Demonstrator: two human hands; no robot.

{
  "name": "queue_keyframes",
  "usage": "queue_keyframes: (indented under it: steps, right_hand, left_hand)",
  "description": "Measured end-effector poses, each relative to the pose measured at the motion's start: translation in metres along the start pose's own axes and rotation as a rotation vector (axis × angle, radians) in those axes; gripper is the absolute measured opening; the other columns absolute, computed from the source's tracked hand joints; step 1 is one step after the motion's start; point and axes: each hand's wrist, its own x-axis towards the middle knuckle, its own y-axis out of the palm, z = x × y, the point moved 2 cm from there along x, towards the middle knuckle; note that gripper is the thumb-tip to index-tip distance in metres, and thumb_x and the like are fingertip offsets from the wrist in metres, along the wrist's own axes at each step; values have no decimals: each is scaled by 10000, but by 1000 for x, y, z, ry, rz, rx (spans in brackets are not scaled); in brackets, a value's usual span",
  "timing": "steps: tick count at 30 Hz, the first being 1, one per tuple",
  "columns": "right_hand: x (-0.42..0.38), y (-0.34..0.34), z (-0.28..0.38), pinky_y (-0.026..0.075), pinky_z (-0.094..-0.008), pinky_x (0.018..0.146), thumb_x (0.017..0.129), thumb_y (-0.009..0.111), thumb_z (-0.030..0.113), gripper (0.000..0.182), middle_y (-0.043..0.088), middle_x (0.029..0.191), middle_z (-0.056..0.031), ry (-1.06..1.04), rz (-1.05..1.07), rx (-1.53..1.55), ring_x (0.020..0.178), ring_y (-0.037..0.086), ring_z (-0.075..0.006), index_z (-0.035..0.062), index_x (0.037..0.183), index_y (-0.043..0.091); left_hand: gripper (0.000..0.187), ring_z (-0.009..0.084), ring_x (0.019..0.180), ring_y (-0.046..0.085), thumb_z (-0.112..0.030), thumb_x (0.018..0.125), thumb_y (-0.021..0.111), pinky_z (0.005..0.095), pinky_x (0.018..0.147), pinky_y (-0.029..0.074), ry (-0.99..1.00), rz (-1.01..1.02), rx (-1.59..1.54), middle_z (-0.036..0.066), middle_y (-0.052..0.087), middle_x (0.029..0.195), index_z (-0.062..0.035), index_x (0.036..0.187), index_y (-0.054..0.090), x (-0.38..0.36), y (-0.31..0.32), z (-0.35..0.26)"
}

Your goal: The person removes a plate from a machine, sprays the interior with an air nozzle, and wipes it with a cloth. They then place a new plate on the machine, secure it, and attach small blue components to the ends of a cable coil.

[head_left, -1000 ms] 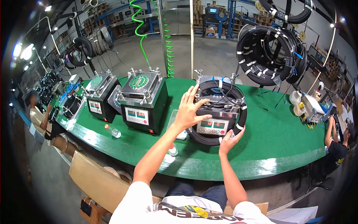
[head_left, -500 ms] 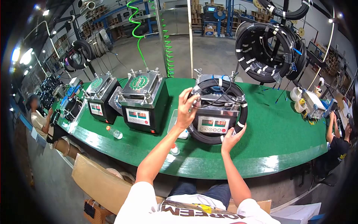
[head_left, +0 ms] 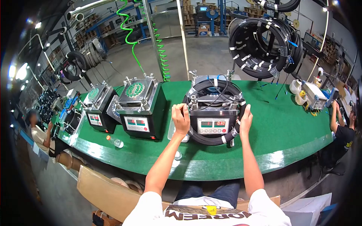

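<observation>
A coil of black cable (head_left: pixel 208 140) with white tape bands stands tilted around the front of a polishing-type machine (head_left: pixel 213 112). The machine's lit display shows through the ring, and the ring's upper part lies over the metal top. My left hand (head_left: pixel 181 119) is closed at the coil's left side, thumb and fingers pinched together. At the opposite side, my right hand (head_left: pixel 246 120) grips the ring, with its fingers partly hidden behind it. A thin loose cable end curves above the machine's top plate.
Two similar machines (head_left: pixel 140 107) (head_left: pixel 98 109) stand to the left on the green table (head_left: pixel 279 124). A small bottle (head_left: pixel 114 141) lies in front of them. More cable coils (head_left: pixel 260 47) hang at the back right. Co-workers sit at both table ends.
The coil has come down and settled lower around the machine. My left hand has moved down from the coil's upper left to its side; my right hand has risen along the right side.
</observation>
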Motion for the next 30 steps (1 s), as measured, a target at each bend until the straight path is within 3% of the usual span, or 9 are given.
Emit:
queue_keyframes:
  steps: [2, 3, 6, 7, 10, 15, 20, 28, 30]
  right_hand:
    - [-8, 2, -11, 399, -245, 426, 1078, 423, 529, 576, 532, 662, -19, -64, -117, 16, 512, 503, -88, 16, 906, 621]
    - [-11, -6, -21, 510, -302, 590, 1103, 401, 457, 557, 613, 812, -98, -65, -41, -24, 669, 593, -161, -42, 1006, 629]
    - [-41, -6, -38, 513, -382, 876, 1116, 379, 398, 544, 665, 1050, -188, -334, -213, -153, 948, 644, -275, -93, 1165, 608]
    - [-54, -7, -45, 405, -416, 1051, 1122, 365, 354, 523, 630, 1261, -234, -263, -217, -164, 1179, 580, -341, -98, 1316, 542]
    - [-81, -14, -49, 426, -404, 1021, 1124, 343, 363, 531, 627, 1283, -252, -249, -148, -207, 1186, 592, -351, -78, 1362, 518]
    - [-77, -18, 4, 423, -443, 1021, 909, 653, 97, 412, 515, 1247, -168, -447, -174, -277, 1176, 524, -330, 37, 1313, 601]
    - [-53, 13, 67, 401, -469, 1069, 864, 700, 134, 265, 507, 1321, -191, -798, -4, -524, 1214, 512, -376, 135, 1128, 727]
    - [-49, 31, 64, 330, -533, 1119, 827, 795, 374, 399, 402, 1444, -205, -937, 51, -803, 1354, 388, -409, 195, 1172, 704]
    - [-46, 32, 61, 329, -547, 1107, 821, 794, 433, 440, 398, 1434, -198, -917, 53, -786, 1343, 391, -411, 215, 1189, 691]
  left_hand:
    - [148, 307, 833, 514, -28, 927, 614, 432, 711, 446, 97, -68, -60, 147, 539, 896, -18, 1056, 543, 5, 0, -14]
    - [158, 306, 834, 513, -44, 932, 616, 428, 717, 451, 202, -92, 25, 151, 537, 907, -18, 1067, 538, 11, -2, -24]
    - [162, 262, 850, 505, -50, 920, 591, 393, 734, 441, 178, -88, 64, 144, 513, 960, -18, 1068, 536, 15, -8, -27]
    - [160, 241, 858, 502, -45, 912, 578, 377, 740, 433, 113, -76, 40, 138, 502, 981, -18, 1064, 537, 13, -8, -23]
    - [196, 265, 904, 510, -42, 873, 580, 409, 782, 434, -165, 61, -43, 144, 503, 994, -15, 1063, 536, -2, -5, 0]
    - [320, 340, 926, 523, -38, 825, 644, 459, 835, 444, 265, -47, 80, 151, 549, 1012, -40, 1120, 521, 3, -3, -12]
    - [117, 216, 765, 489, -74, 970, 561, 349, 700, 436, -87, -82, -103, 124, 496, 945, -5, 1063, 546, 2, -3, -10]
    - [178, 269, 785, 488, 79, 964, 533, 387, 699, 419, 268, -47, 7, 148, 517, 933, -17, 1106, 485, 5, -2, -9]
    - [156, 257, 856, 518, -11, 986, 526, 402, 766, 434, 62, -60, -73, 142, 532, 979, -10, 1136, 484, 0, -1, -10]
